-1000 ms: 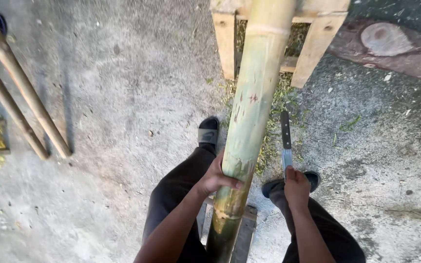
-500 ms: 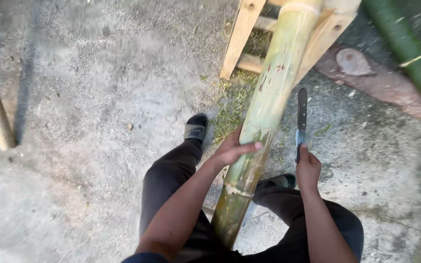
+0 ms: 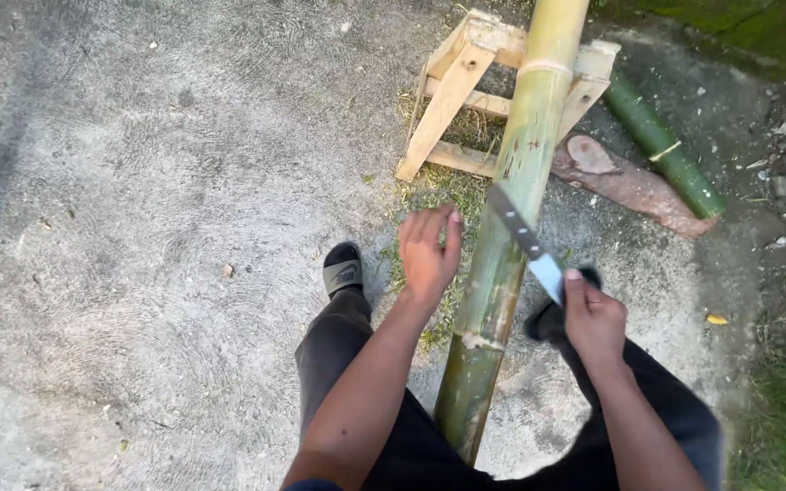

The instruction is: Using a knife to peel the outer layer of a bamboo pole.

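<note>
Left hand (image 3: 428, 253) raised, open, fingers spread, holding nothing, just left of the bamboo (image 3: 507, 227), apparently not touching it. Right hand (image 3: 591, 318) closed round the handle of a knife (image 3: 524, 238), blade angled up-left, lying across the pole's right face. Bamboo slanting from between the legs up onto a wooden stand (image 3: 466, 91). Left sandal (image 3: 343, 269) planted on concrete (image 3: 156, 227) beside the pole.

Concrete ground (image 3: 138, 227) w/ wooden stand (image 3: 466, 100), green bamboo piece (image 3: 661, 145), log slab (image 3: 629, 182).
</note>
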